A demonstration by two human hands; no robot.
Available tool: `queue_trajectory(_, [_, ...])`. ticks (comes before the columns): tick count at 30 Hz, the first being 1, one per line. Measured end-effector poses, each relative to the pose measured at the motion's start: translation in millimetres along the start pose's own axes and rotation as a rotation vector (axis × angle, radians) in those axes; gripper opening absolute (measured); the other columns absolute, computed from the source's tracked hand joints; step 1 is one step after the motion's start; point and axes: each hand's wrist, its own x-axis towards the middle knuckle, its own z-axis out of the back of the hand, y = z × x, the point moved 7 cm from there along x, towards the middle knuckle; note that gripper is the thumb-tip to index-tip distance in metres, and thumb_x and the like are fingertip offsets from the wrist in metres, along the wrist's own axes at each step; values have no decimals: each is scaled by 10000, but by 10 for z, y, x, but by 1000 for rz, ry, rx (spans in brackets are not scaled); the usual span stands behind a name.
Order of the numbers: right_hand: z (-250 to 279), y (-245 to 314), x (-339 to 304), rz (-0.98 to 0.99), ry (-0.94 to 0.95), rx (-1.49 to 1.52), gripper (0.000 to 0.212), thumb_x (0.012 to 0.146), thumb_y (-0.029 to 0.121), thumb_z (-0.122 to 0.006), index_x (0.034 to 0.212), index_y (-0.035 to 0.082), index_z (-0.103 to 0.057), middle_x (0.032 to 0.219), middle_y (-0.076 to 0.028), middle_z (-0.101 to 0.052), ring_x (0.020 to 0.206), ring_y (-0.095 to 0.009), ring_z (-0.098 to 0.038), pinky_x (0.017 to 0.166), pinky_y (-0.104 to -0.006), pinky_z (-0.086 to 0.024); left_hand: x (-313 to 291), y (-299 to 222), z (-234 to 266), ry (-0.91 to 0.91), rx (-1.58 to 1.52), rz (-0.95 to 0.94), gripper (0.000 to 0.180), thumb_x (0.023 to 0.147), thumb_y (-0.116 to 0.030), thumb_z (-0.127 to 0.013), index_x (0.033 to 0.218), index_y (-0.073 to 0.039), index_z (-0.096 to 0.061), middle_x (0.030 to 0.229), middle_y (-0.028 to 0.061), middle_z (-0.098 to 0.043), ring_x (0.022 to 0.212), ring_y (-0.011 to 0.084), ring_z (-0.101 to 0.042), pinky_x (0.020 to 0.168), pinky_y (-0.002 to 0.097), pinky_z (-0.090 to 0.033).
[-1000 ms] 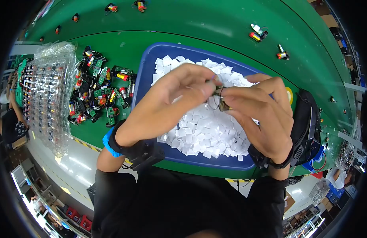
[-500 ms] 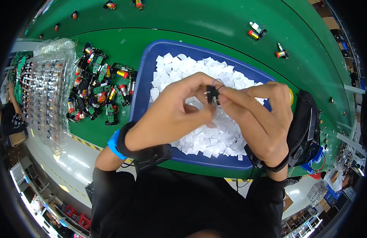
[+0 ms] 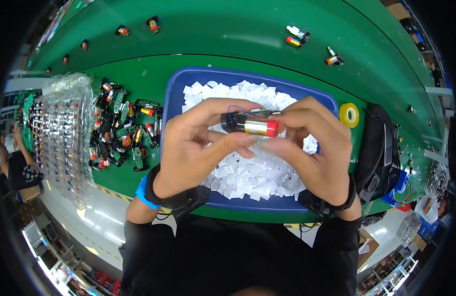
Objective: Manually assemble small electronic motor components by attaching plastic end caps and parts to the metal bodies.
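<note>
1. Clearly, our left hand (image 3: 188,140) pinches the unit (image 3: 251,123) by its black end; our right hand (image 3: 319,143) curls at its red end, though blur hides whether it grips.
2. We have the unit above the tray (image 3: 175,93) of paper bits (image 3: 257,175). It looks light and stiff, its cell (image 3: 260,128) probably slippery, its thin wires (image 3: 237,107) fragile; we'd best grasp the black body.
3. Farther off, similar units (image 3: 294,41) lie on the tabletop (image 3: 223,34).

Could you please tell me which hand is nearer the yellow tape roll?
Right: the right hand is close, left of the tape roll; the left hand is farther left.
</note>
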Motion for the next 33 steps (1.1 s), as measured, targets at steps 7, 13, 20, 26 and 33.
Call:
queue_trajectory(7, [-51, -30, -38, 29, -132, 144, 272, 734, 16, -849, 964, -32, -712, 858, -108, -692, 614, -85, -570, 530, -215, -423, -26, -194, 6, -75, 450, -309, 347, 810, 19, -779, 1135, 47, -662, 1111, 161, -724, 945, 191, -714, 682, 258, -586])
queue_trajectory(13, [-108, -145, -45, -25, -77, 323, 244, 755, -25, -829, 959, -51, -699, 842, -109, -689, 575, -81, -592, 501, -209, -453, -37, -281, -43, -78, 597, -458, 392, 747, 18, -816, 1116, 5, -686, 1085, 135, -738, 898, 205, -716, 674, 263, -553])
queue_trajectory(20, [-234, -264, -129, -441, -16, 689, 179, 854, -34, -748, 997, -88, -654, 865, -113, -694, 642, -112, -668, 482, -212, -495, -53, -344, -102, -57, 682, -505, 423, 720, 63, -808, 1122, 6, -690, 1074, 142, -734, 850, 231, -707, 683, 289, -543])
queue_trajectory(26, [-261, -315, -87, -442, 87, 598, 161, 881, 3, -735, 998, -78, -659, 868, -101, -694, 624, -89, -642, 492, -197, -488, -23, -327, -115, -52, 696, -392, 346, 781, 47, -770, 1115, 20, -685, 1042, 140, -730, 832, 212, -708, 673, 280, -574])
queue_trajectory(33, [-44, -342, -2, -180, 19, 79, 270, 841, 159, -796, 1021, -1, -675, 877, -64, -666, 608, -93, -616, 504, -219, -480, 350, 97, 91, 5, 128, 340, 302, 984, -168, -632, 1173, 60, -572, 1017, 100, -635, 868, 118, -602, 551, 278, -573])
